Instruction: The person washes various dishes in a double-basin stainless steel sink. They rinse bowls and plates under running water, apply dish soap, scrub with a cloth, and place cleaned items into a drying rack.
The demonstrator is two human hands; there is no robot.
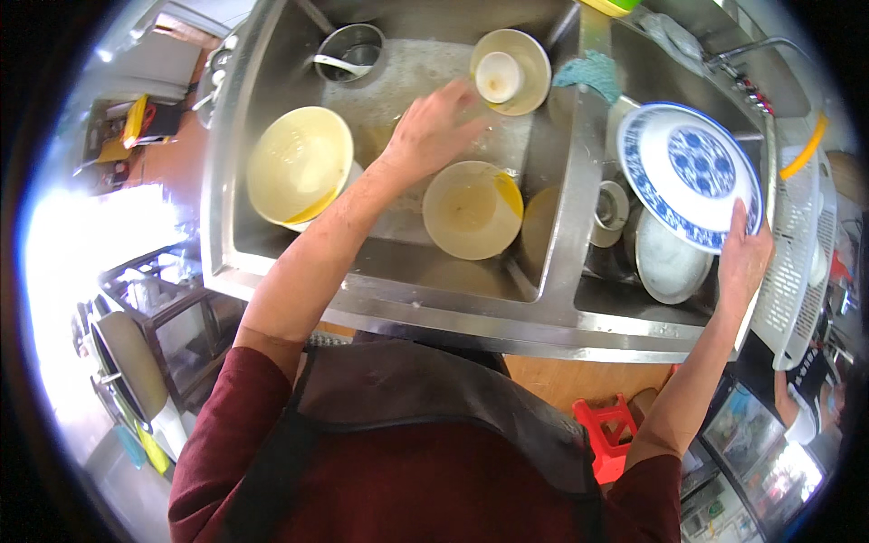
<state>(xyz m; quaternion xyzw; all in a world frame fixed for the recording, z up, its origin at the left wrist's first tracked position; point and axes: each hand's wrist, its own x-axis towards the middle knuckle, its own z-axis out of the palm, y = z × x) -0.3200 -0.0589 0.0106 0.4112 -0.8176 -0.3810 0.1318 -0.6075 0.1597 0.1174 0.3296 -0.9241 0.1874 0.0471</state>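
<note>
My right hand [745,254] grips the rim of a blue-and-white patterned plate [686,170], tilted above the right basin of a steel sink [560,271]. My left hand [438,129], blurred and with fingers apart, hovers over the left basin and holds nothing. Just right of its fingertips, a small white cup [499,78] sits inside a cream bowl [538,61]. Two more cream bowls with yellow patches lie in that basin, one at the left [299,163] and one nearer me [468,210]. At the back left, a dark-looking bowl [349,41] holds a white spoon [343,65].
A teal cloth [589,75] drapes over the divider. Below the plate, the right basin contains an oval metal dish [672,261] and small stacked cups [611,207]. White perforated baskets [791,265] stand at the right, beside a faucet [747,51]. A red stool [607,434] is on the floor.
</note>
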